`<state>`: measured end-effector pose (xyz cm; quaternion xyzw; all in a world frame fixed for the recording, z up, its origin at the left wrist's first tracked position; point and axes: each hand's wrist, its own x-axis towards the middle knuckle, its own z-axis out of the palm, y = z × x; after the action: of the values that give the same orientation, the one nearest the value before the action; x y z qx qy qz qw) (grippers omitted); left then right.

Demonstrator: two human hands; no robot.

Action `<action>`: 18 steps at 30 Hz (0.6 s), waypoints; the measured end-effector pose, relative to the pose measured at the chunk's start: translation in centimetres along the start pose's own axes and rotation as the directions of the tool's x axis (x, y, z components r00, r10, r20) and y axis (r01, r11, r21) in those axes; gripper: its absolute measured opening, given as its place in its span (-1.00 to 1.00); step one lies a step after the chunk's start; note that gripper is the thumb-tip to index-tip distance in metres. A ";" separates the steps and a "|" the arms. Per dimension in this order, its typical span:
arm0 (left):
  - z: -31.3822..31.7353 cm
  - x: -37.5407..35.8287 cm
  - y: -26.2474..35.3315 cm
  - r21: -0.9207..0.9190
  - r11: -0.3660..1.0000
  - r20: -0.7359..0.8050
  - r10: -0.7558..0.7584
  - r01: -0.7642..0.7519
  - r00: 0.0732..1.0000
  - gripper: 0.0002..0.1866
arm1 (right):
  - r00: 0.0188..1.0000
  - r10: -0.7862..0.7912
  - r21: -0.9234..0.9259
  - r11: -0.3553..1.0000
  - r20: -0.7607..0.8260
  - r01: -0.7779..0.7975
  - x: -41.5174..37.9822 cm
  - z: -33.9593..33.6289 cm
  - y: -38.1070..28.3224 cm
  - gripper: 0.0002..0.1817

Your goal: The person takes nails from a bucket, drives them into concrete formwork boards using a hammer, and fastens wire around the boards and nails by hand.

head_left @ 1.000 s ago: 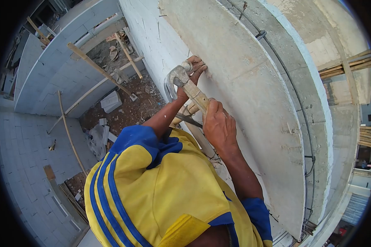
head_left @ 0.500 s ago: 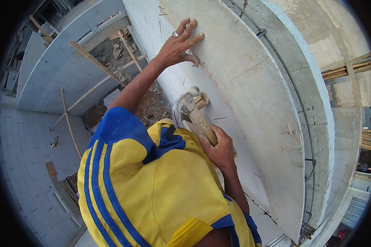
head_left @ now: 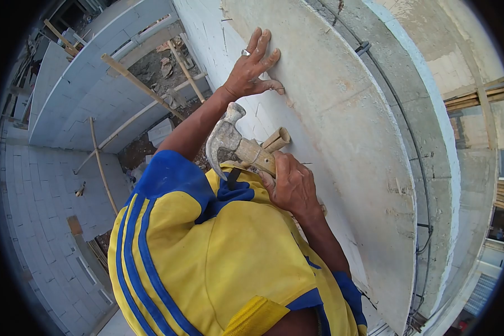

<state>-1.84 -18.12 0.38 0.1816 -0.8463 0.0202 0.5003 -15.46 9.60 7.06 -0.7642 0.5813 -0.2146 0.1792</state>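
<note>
My left hand lies against the edge of a large flat grey board, fingers spread, with a ring on one finger. A thin nail-like piece shows by its thumb tip. My right hand grips the wooden handle of a claw hammer close to my chest. The hammer's worn metal head points up and left, overlapping my left forearm in this view. Just behind the handle, the cut end of a bamboo pole sticks out.
White block walls stand below on the left, with bamboo poles across the gap and rubble on the ground. A dark cable runs along the concrete beyond the board. Bundled bamboo lies at the far right.
My right hand has drawn the hammer up and left, and its head has turned, now nearer my left forearm. My left hand stays at the board's edge, its fingers slightly shifted.
</note>
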 end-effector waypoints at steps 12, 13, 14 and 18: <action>0.6 -0.5 0.0 -0.021 1.000 -0.045 -0.007 0.006 0.999 0.08 | 0.994 -0.097 -0.034 0.995 -0.041 0.096 0.6 0.6 -1.2 -0.56; 0.6 -0.5 0.0 -0.008 1.000 -0.050 -0.010 0.010 0.999 0.07 | 0.995 -0.092 -0.033 0.995 -0.039 0.091 0.7 0.9 -0.8 -0.56; 0.6 -0.4 -0.1 0.008 1.000 -0.057 -0.009 0.009 0.998 0.07 | 0.997 -0.023 -0.027 0.999 -0.068 0.021 1.2 1.4 0.1 -0.55; 1.0 -0.9 -1.0 0.088 0.996 -0.050 0.016 -0.011 0.999 0.12 | 0.976 0.219 -0.012 0.976 -0.018 -0.219 2.4 0.7 0.6 -0.51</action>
<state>-2.02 -19.01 -1.04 0.1971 -0.8329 0.0651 0.5131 -15.00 7.12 6.42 -0.6948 0.6649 -0.1957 0.1917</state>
